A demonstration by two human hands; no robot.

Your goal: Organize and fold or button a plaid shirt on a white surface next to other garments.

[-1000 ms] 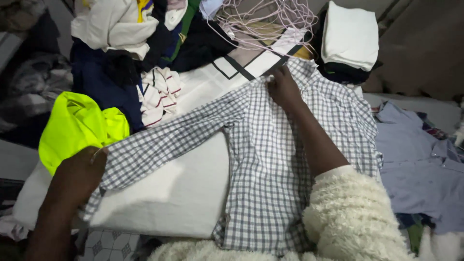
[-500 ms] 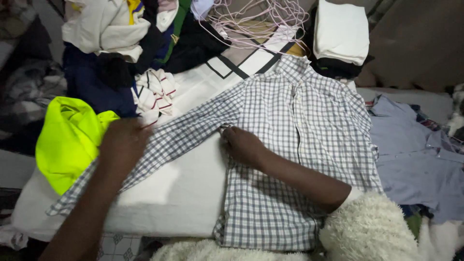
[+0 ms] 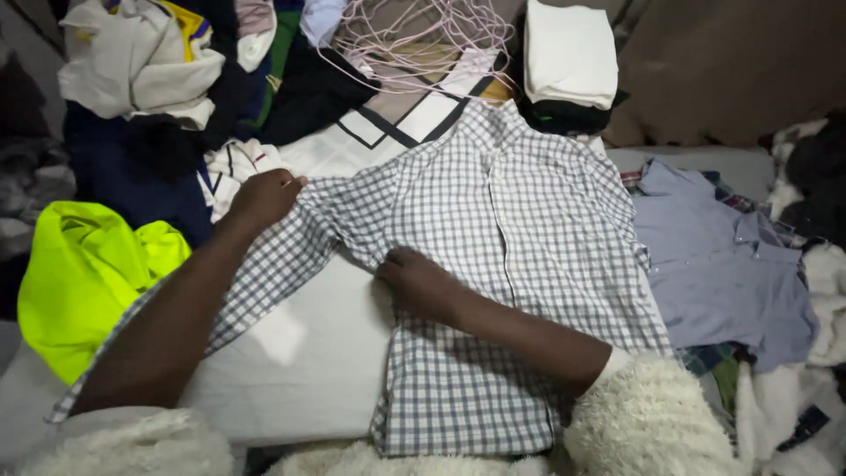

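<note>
Checked blue-and-white button-up shirt (image 3: 520, 238) lies flat, front up, on a white padded surface (image 3: 308, 361), collar at the far end. Right hand (image 3: 414, 282) presses flat on the shirt's left edge near the armpit, fingers curled a bit, not gripping anything. Left hand (image 3: 264, 196) is clenched on the shirt's long sleeve (image 3: 282, 256), which stretches out to the left. Left of that sits a neon yellow garment (image 3: 84, 273). Light blue shirt (image 3: 723, 264) lies just to the right, and far off there's a folded white stack (image 3: 571, 53) plus pink wire hangers (image 3: 414, 40).

A neon-yellow garment (image 3: 84, 273), pink hangers (image 3: 414, 40), folded white cloth (image 3: 570, 53) and blue shirt (image 3: 718, 260) lie around
</note>
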